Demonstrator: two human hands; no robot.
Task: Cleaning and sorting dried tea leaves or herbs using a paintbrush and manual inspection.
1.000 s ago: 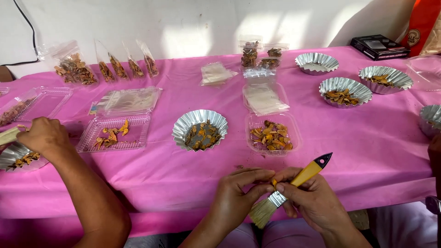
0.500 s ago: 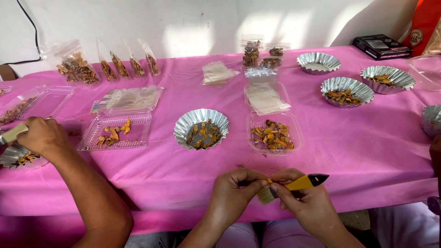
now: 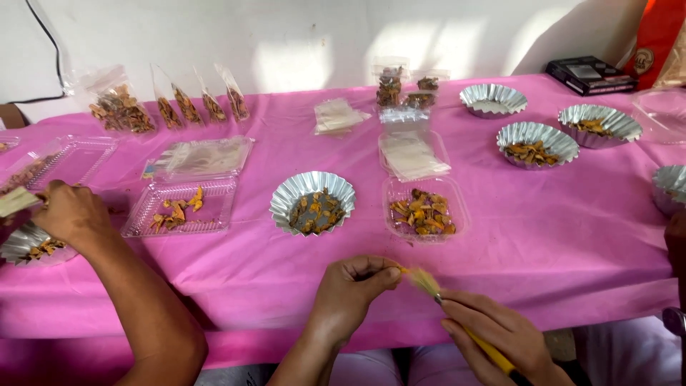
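Observation:
My left hand (image 3: 354,289) is low in the middle, at the table's near edge, its fingertips pinched on a small orange piece (image 3: 404,270). My right hand (image 3: 500,332) grips a brush (image 3: 427,281) by its yellow handle. The pale bristles point up-left and touch the piece at my left fingertips. Just beyond my hands stand a foil cup (image 3: 312,202) and a clear plastic tub (image 3: 425,211), both holding orange-brown dried bits.
Another person's arm reaches in from the left, its hand (image 3: 71,214) by a foil cup (image 3: 32,246). On the pink tablecloth (image 3: 557,236) lie clear trays (image 3: 179,207), filled bags (image 3: 118,107), more foil cups (image 3: 537,143) and a black box (image 3: 589,75).
The brush has swung round: its handle pointed up to the right before, now the bristles point up-left at my left fingertips. The other person's hand has barely moved.

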